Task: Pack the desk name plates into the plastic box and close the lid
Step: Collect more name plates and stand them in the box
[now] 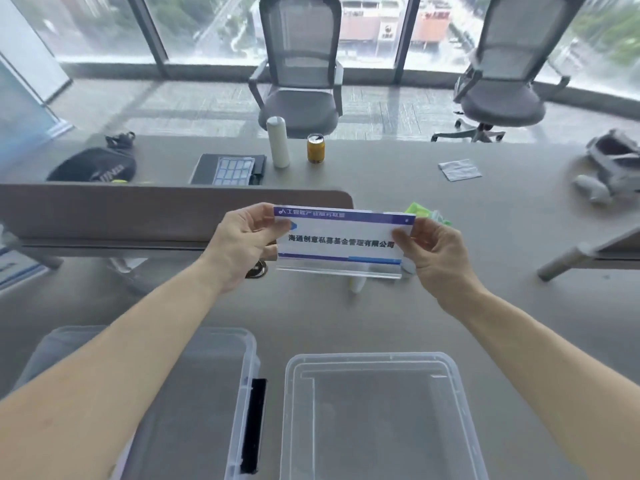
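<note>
Up above the middle of the matte grey desk (450, 306), a desk name plate (341, 242) is held clear of the surface: a long, flat rectangle of glossy clear acrylic with a folded foot along its lower edge and a white card inside, banded in blue and printed with dark characters. The left hand (239, 247) pinches its left end, thumb on the front face and fingers curled behind; the right hand (436, 258) pinches the right end the same way. At the near edge of the desk lie two translucent plastic shells with rounded corners, side by side and just apart: the right shell (377, 358) shows a stepped rim, and the left shell (207, 375) carries a black latch (254, 424) on the side facing its neighbour. Which is box and which is lid I cannot tell. Toward the far edge stand a smooth white cylinder (277, 142) and a yellow can (316, 148), near each other.
</note>
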`<move>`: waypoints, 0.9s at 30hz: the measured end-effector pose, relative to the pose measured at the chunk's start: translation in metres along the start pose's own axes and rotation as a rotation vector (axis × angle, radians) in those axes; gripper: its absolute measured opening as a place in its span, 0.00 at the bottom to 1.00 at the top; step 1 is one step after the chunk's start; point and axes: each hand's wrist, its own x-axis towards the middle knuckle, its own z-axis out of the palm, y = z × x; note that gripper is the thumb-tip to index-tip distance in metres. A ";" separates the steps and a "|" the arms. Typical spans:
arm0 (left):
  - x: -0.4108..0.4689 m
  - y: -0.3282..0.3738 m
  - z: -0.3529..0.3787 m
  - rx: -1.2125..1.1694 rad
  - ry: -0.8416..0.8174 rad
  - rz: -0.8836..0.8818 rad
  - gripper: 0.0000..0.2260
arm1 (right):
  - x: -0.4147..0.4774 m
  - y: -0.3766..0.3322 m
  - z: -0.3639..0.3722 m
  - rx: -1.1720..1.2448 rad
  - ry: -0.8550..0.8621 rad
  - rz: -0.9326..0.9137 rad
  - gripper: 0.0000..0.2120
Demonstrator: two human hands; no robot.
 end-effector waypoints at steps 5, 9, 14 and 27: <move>-0.039 0.051 -0.005 -0.008 0.086 0.051 0.10 | -0.010 -0.050 -0.005 0.015 -0.012 -0.091 0.05; -0.071 0.069 -0.008 0.004 0.150 0.086 0.04 | -0.024 -0.070 -0.004 -0.009 -0.057 -0.153 0.02; -0.115 0.076 -0.025 0.107 0.235 0.129 0.05 | -0.053 -0.082 0.012 -0.008 -0.121 -0.198 0.03; -0.188 0.120 -0.070 1.341 0.036 0.472 0.25 | -0.139 -0.103 0.104 -0.081 -0.210 -0.237 0.18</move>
